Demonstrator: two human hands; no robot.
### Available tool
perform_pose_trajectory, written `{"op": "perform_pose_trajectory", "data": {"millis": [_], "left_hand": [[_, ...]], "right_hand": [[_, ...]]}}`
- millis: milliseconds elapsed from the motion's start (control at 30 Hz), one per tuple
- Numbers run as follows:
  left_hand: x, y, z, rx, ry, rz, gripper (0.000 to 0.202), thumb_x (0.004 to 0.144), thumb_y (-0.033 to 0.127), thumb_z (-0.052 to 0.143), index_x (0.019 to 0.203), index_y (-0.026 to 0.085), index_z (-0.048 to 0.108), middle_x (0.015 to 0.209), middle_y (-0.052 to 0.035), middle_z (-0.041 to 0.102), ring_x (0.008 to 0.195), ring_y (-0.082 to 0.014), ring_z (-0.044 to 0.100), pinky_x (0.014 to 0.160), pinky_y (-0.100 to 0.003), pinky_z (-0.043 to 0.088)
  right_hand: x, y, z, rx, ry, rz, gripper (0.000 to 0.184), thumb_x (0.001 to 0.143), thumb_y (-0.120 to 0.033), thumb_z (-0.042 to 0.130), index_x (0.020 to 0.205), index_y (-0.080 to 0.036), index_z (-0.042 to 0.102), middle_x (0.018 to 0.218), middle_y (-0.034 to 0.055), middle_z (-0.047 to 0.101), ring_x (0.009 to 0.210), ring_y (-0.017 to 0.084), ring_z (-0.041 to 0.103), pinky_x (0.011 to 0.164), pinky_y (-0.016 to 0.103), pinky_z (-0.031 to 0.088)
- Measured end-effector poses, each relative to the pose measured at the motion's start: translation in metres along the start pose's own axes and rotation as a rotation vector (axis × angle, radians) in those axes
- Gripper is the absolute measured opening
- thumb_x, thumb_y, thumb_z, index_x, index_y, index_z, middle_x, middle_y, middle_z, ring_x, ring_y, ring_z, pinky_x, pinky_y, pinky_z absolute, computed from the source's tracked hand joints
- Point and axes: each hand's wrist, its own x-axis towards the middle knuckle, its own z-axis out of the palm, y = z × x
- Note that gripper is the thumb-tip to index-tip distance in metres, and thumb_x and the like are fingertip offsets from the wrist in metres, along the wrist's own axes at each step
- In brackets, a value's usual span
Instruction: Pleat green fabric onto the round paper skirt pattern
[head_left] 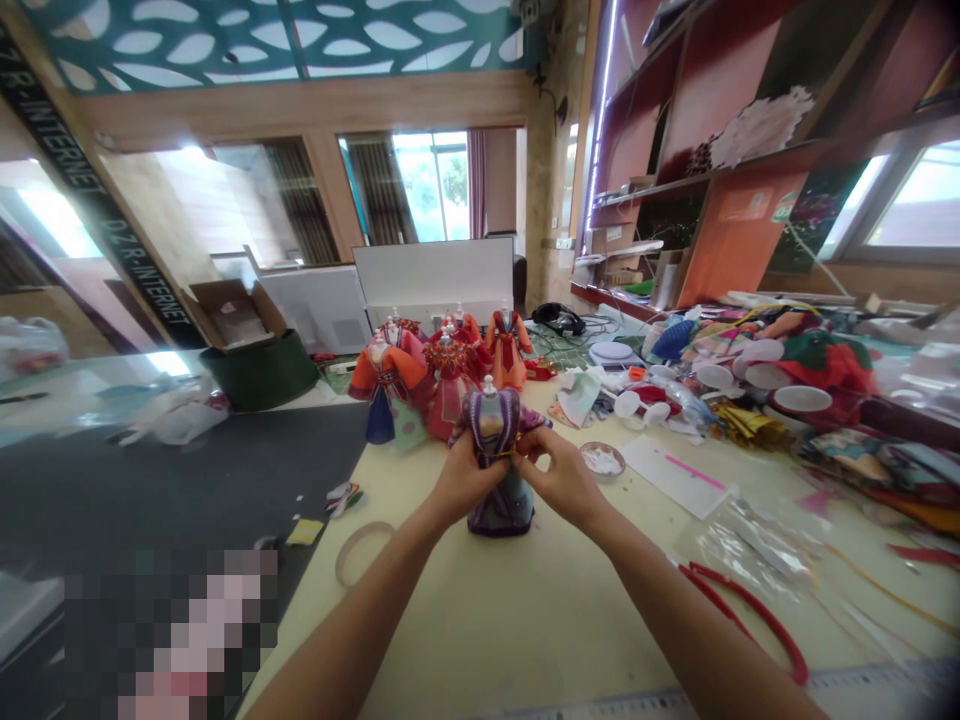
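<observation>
The doll (501, 505) stands upright on the bench (480, 620), directly between the left hand (461, 480), which is closed on its waist, and the right hand (566, 480), which pinches the yellow cord (504, 454) there; both are equally near.

On the pale surface (555, 610), a pink strip (696, 473) is laid on a white sheet (652, 468), and white bits (602, 460) are held in a round dish (622, 461). Red curved handles (780, 623) are seen near a clear plastic bag (739, 545); farther left, a tan ring (341, 556) is laid flat.
</observation>
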Motion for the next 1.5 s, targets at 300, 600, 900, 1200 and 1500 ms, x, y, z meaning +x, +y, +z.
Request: {"op": "perform_pose_trajectory", "data": {"millis": [300,600,900,1200,1500], "left_hand": [[-0.001,-0.002,-0.003,-0.011,0.036,-0.043,0.037,0.066,0.011,0.059,0.103,0.011,0.055,0.1,-0.008,0.065,0.094,-0.0216,0.06,0.084,-0.033,0.047],[0.001,-0.005,-0.005,-0.029,0.008,-0.063,0.035,0.067,0.012,0.06,0.101,0.01,0.057,0.102,-0.0089,0.065,0.094,-0.0227,0.06,0.081,-0.033,0.047],[0.001,-0.003,-0.012,-0.022,-0.057,-0.064,0.04,0.066,0.011,0.063,0.106,0.009,0.057,0.104,-0.0108,0.064,0.098,-0.0252,0.058,0.086,-0.036,0.045],[-0.014,-0.021,-0.025,-0.08,-0.052,-0.051,0.038,0.076,0.021,0.06,0.113,0.013,0.053,0.112,-0.0104,0.061,0.106,-0.0247,0.055,0.093,-0.036,0.041],[-0.014,-0.02,-0.023,-0.118,-0.018,-0.029,0.041,0.071,0.02,0.066,0.108,0.013,0.054,0.107,-0.0093,0.063,0.104,-0.0235,0.056,0.091,-0.033,0.041]], "right_hand": [[0.005,0.013,0.005,0.065,0.026,-0.006,0.014,0.073,-0.013,0.049,0.078,-0.017,0.061,0.082,0.0056,0.067,0.075,0.017,0.062,0.067,0.028,0.048],[0.01,0.013,0.005,0.073,0.008,-0.002,0.007,0.07,-0.018,0.056,0.066,-0.017,0.061,0.068,0.003,0.064,0.064,0.016,0.058,0.063,0.029,0.045],[0.012,0.013,0.011,0.137,0.042,0.029,0.008,0.07,-0.019,0.051,0.063,-0.017,0.055,0.06,0.0012,0.06,0.058,0.015,0.058,0.057,0.027,0.047],[0.003,0.013,0.012,0.136,0.063,-0.009,0.015,0.073,-0.018,0.052,0.086,-0.016,0.058,0.078,0.0051,0.065,0.071,0.017,0.062,0.069,0.03,0.05],[-0.01,0.001,0.013,0.052,0.142,-0.109,0.015,0.078,-0.02,0.052,0.092,-0.017,0.055,0.085,0.0049,0.061,0.075,0.017,0.058,0.074,0.032,0.046]]}}
